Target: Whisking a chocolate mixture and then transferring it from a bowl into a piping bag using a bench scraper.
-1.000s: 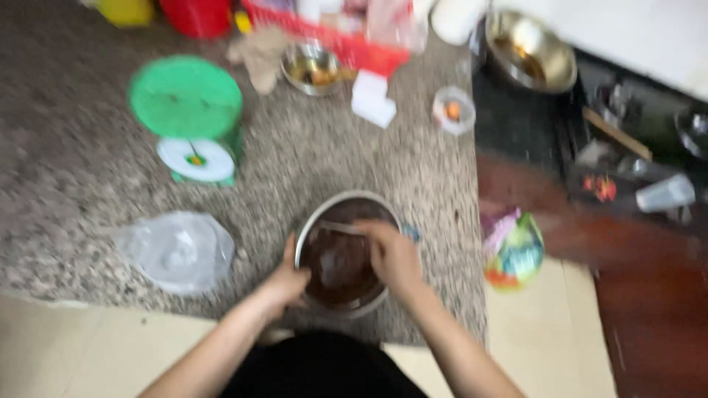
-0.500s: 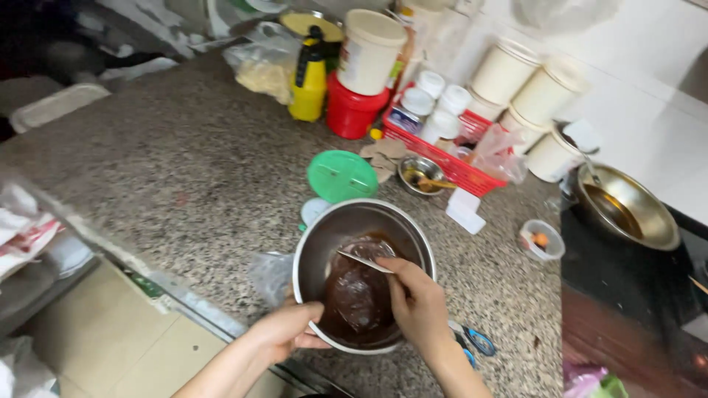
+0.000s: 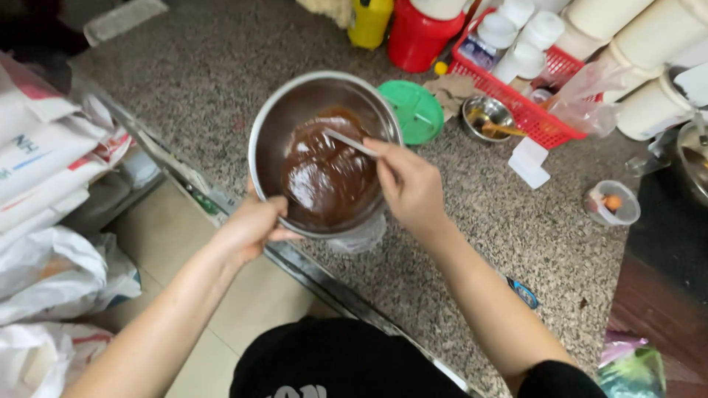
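A speckled grey granite worktop (image 3: 206, 81) carries a red basket (image 3: 542, 121) of white tubs near its far edge, with a yellow bottle (image 3: 369, 21) and a red container (image 3: 417, 37) beside it. Nearer the middle lie a green lid (image 3: 418, 110), a small steel bowl (image 3: 487, 116), a white card (image 3: 529, 162) and a small clear cup (image 3: 612, 204).

One view only: head cam, looking steeply down from above ur chest, close in. Steel bowl (image 3: 324, 151) sits just above frame centre; ur left hand (image 3: 251, 225) enters from 7 o'clock, right hand (image 3: 409, 184) from 4 o'clock. Granite counter (image 3: 184, 81) runs toward 12; floor at 8. No 2nd view to share.
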